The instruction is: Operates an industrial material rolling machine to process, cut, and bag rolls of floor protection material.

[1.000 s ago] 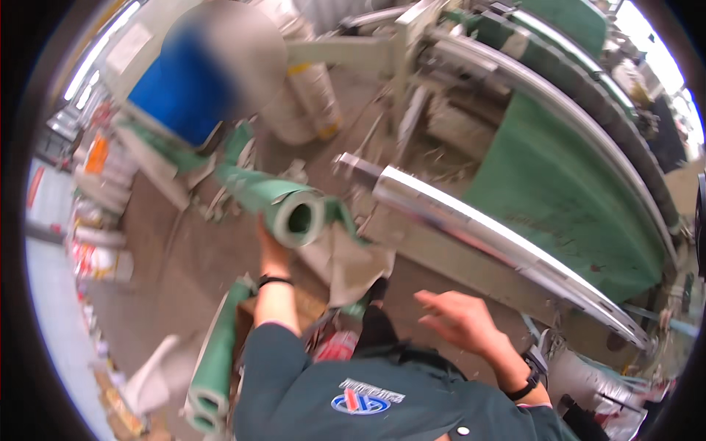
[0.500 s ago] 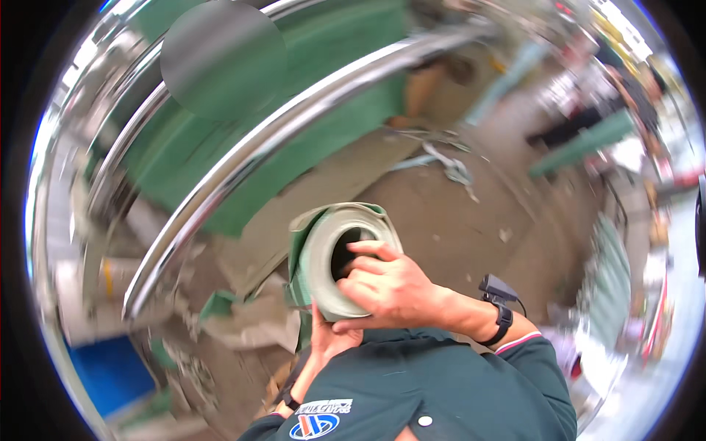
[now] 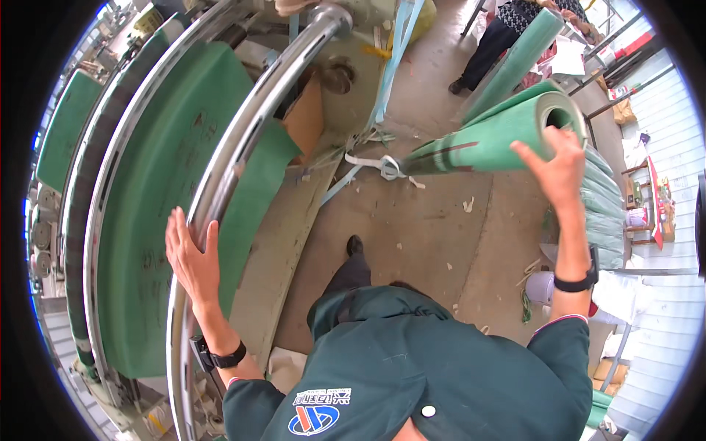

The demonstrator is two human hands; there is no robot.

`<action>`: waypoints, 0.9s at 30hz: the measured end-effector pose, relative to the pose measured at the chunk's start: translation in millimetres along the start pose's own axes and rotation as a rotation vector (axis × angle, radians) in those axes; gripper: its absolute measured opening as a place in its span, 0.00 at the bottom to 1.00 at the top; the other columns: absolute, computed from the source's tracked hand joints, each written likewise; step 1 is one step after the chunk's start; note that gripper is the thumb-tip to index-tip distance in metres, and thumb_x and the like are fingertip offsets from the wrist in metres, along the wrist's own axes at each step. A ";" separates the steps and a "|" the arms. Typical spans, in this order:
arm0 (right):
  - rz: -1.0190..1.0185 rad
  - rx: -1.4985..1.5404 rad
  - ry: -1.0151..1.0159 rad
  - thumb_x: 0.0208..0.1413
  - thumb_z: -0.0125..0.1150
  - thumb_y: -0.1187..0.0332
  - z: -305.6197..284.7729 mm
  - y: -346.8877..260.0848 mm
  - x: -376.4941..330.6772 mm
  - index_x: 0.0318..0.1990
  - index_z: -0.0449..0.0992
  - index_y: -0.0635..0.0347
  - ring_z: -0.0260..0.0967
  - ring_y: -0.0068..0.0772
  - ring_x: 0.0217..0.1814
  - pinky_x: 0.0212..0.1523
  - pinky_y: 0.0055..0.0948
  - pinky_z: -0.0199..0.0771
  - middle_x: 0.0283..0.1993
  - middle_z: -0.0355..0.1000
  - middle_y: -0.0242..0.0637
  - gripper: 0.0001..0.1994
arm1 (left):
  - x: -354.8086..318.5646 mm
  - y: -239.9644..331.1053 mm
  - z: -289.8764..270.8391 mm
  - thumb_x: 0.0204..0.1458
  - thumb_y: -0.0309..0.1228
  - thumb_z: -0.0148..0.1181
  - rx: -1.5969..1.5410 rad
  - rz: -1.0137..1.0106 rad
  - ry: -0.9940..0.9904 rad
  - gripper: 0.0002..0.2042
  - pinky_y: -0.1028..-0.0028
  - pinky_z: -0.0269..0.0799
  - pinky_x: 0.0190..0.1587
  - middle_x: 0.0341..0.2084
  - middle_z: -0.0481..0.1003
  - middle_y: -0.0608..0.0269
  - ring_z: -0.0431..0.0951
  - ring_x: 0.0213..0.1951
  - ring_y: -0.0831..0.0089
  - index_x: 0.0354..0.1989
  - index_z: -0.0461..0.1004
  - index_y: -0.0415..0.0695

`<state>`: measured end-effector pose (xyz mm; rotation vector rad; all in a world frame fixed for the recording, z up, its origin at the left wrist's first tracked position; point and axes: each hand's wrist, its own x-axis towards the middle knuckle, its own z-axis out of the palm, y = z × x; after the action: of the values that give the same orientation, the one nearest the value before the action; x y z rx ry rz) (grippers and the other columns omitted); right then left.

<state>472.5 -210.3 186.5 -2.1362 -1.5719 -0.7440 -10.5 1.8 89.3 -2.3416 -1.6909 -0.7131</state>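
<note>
Left hand [image 3: 195,261] is spread over the metal bar [image 3: 254,128], fingers extended, not clenched. Right hand [image 3: 560,169] is at the upper end of the green roll [image 3: 482,143], fingers by the core, thumb apart; cannot tell if it grips. Roll slants, lower end near the edge of the machine base [image 3: 283,275].

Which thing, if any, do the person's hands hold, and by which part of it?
The right hand holds the green roll by its open end; the left hand is open at the metal bar.
</note>
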 end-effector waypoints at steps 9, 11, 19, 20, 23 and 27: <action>0.538 -0.181 -0.376 0.43 0.66 0.41 102.2 285.7 172.1 0.49 0.75 0.64 0.66 0.49 0.60 0.54 0.38 0.67 0.50 0.72 0.58 0.35 | 29.5 10.2 36.1 0.53 0.52 0.56 0.160 -0.195 -0.229 0.27 0.60 0.71 0.41 0.42 0.75 0.54 0.76 0.42 0.54 0.54 0.69 0.45; 0.559 -0.396 -0.487 0.41 0.65 0.37 164.9 377.3 150.6 0.59 0.67 0.62 0.64 0.48 0.62 0.62 0.43 0.61 0.57 0.68 0.52 0.44 | 35.9 13.9 46.4 0.53 0.47 0.57 0.131 -0.176 -0.178 0.24 0.60 0.71 0.41 0.42 0.75 0.52 0.76 0.41 0.52 0.54 0.69 0.45; 0.350 -0.593 -0.201 0.50 0.57 0.38 248.5 380.3 185.1 0.63 0.58 0.70 0.55 0.52 0.67 0.65 0.43 0.55 0.65 0.58 0.57 0.45 | 35.2 -0.6 37.8 0.54 0.42 0.55 0.158 -0.456 -0.118 0.18 0.59 0.71 0.40 0.38 0.75 0.50 0.75 0.39 0.50 0.46 0.74 0.42; 0.138 -0.459 -0.006 0.53 0.59 0.44 266.5 349.5 183.7 0.63 0.60 0.69 0.54 0.51 0.68 0.66 0.44 0.53 0.65 0.58 0.56 0.40 | 38.7 3.0 40.6 0.54 0.45 0.54 0.161 -0.419 -0.104 0.20 0.59 0.71 0.41 0.38 0.75 0.50 0.76 0.39 0.50 0.46 0.74 0.41; 0.082 0.202 -0.307 0.53 0.64 0.61 352.9 155.3 172.5 0.57 0.67 0.64 0.57 0.51 0.65 0.65 0.43 0.55 0.62 0.62 0.51 0.26 | 45.8 7.0 63.7 0.54 0.53 0.49 0.160 -0.411 -0.077 0.26 0.59 0.70 0.44 0.36 0.76 0.49 0.76 0.39 0.50 0.42 0.75 0.39; -0.003 1.234 -0.998 0.46 0.71 0.62 537.6 -95.3 165.1 0.62 0.61 0.63 0.58 0.46 0.66 0.64 0.38 0.57 0.62 0.63 0.49 0.36 | 38.2 5.4 53.3 0.56 0.57 0.42 0.257 -0.455 -0.007 0.30 0.59 0.70 0.41 0.34 0.76 0.49 0.76 0.37 0.51 0.39 0.75 0.38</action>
<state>521.0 259.0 -134.1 -1.4434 -1.6601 1.2324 18.8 53.8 61.5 -1.8090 -2.1984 -0.5099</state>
